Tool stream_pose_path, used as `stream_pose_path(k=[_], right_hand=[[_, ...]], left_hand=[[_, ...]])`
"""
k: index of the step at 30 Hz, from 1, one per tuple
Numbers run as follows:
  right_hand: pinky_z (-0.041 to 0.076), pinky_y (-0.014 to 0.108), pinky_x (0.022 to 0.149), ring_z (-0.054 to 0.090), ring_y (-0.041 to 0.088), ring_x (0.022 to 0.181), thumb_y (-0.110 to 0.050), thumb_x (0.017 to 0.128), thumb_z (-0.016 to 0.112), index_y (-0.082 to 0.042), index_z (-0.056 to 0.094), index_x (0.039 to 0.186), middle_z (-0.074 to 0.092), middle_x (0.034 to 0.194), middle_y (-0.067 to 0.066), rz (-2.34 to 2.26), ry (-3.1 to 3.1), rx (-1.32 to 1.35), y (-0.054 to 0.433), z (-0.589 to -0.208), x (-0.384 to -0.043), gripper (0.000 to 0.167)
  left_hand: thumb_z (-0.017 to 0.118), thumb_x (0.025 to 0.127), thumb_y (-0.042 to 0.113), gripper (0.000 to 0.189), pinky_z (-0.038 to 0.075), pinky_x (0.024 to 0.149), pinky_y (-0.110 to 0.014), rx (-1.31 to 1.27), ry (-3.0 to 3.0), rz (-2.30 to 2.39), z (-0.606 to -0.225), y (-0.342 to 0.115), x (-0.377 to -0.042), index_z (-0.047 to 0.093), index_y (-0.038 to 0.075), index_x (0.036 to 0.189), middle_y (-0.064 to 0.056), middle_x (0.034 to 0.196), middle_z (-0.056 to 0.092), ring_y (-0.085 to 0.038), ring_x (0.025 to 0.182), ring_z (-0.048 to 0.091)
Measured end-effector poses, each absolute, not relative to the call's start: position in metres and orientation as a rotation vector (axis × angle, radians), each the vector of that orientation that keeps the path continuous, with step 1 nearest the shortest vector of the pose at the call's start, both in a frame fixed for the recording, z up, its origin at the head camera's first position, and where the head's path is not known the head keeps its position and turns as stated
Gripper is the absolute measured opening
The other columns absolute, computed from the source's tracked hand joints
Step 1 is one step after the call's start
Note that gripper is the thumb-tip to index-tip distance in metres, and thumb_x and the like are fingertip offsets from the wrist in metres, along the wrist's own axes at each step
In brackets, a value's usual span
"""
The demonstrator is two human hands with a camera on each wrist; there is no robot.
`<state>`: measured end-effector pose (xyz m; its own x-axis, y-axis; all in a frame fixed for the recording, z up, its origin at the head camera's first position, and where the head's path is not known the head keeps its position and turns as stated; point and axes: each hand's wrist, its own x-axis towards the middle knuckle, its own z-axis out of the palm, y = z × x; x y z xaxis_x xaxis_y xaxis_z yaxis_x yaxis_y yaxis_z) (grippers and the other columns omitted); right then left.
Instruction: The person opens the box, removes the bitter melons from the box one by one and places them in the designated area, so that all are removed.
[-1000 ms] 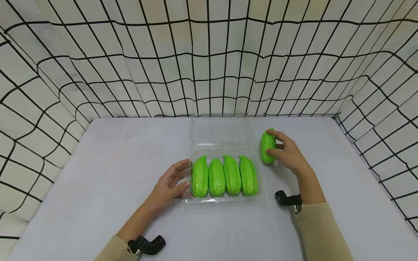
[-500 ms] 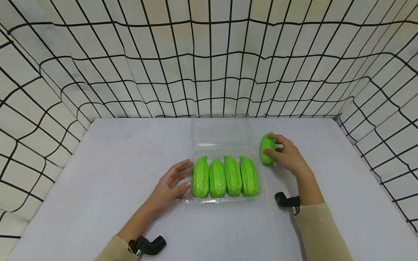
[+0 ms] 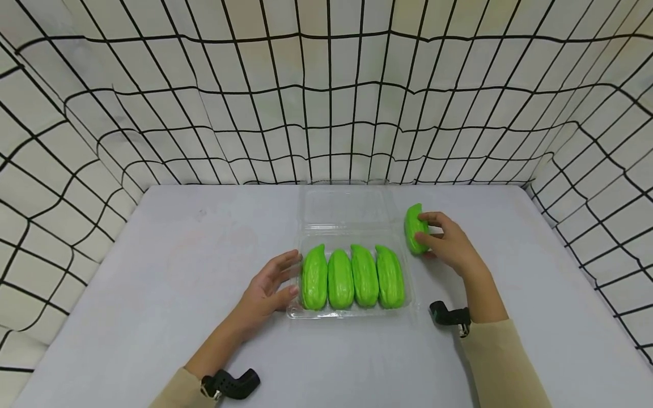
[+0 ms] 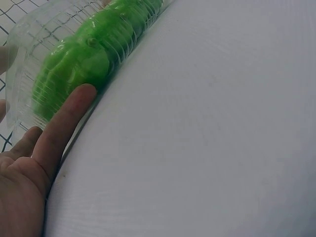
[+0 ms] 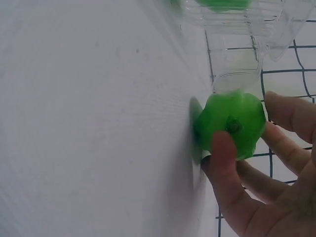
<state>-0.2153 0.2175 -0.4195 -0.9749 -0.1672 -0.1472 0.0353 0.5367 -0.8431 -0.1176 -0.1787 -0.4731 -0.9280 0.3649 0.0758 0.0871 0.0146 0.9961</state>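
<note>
A clear plastic clamshell box lies with its lid folded back. Several bright green, ridged gourds stand upright on the page side by side inside it, the leftmost gourd closest to my left hand. That hand rests at the box's left wall, fingers spread, its straight thumb against the clear side in the left wrist view. Right of the box, my right hand holds another green gourd between thumb and fingers. The right wrist view shows this gourd end-on, its small stem scar facing the camera, close over the table.
A white-covered table carries everything. Black wire netting rises along the back and both sides, with a pale wall behind it. Black wrist-worn devices sit at the left wrist and the right wrist.
The gourd in my right hand dips slightly toward me, then shifts a little left and away, with its tip now more exposed. My left hand and the box stay put.
</note>
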Motion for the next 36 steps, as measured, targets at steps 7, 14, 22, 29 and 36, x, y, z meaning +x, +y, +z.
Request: stream_pose_path(k=[7,14,22,29,36], right_hand=[[0.058,0.042,0.086,0.047,0.041,0.135,-0.017,0.098,0.064,-0.013,0.035,0.154,0.026,0.163,0.014,-1.409,2.566,-0.14,0.216,-0.419,-0.216,0.063],[0.049,0.059,0.098,0.038,0.045,0.141,-0.031,0.098,0.062,-0.02,0.034,0.155,0.026,0.162,0.019,-1.259,2.686,-0.107,0.215,-0.405,-0.212,0.065],[0.04,0.065,0.104,0.035,0.042,0.144,-0.04,0.098,0.062,-0.029,0.037,0.154,0.031,0.162,0.006,-1.255,2.782,-0.238,0.204,-0.382,-0.202,0.063],[0.044,0.057,0.105,0.037,0.033,0.144,-0.037,0.097,0.065,-0.037,0.039,0.15,0.036,0.158,-0.002,-1.333,2.711,-0.346,0.192,-0.363,-0.19,0.059],[0.045,0.059,0.102,0.039,0.035,0.142,-0.041,0.096,0.065,-0.041,0.043,0.147,0.037,0.157,-0.007,-1.326,2.614,-0.474,0.181,-0.358,-0.18,0.055]], left_hand=[[0.061,0.098,0.007,0.065,0.052,0.095,-0.031,0.469,2.059,2.027,-0.472,-0.179,-0.118,0.031,0.012,0.155,-0.015,0.16,0.031,-0.042,0.145,0.03],[0.061,0.098,0.008,0.064,0.052,0.096,-0.032,0.484,2.066,2.032,-0.472,-0.18,-0.119,0.031,0.013,0.155,-0.015,0.16,0.031,-0.042,0.145,0.031],[0.062,0.098,0.008,0.065,0.049,0.1,-0.029,0.476,2.079,2.024,-0.473,-0.181,-0.118,0.032,0.014,0.155,-0.012,0.16,0.032,-0.039,0.145,0.032],[0.062,0.098,0.01,0.064,0.051,0.097,-0.031,0.482,2.083,2.02,-0.473,-0.179,-0.118,0.033,0.016,0.154,-0.012,0.159,0.033,-0.039,0.145,0.032],[0.061,0.098,0.01,0.064,0.052,0.096,-0.032,0.482,2.066,2.026,-0.473,-0.179,-0.117,0.032,0.016,0.155,-0.012,0.16,0.032,-0.04,0.146,0.031]])
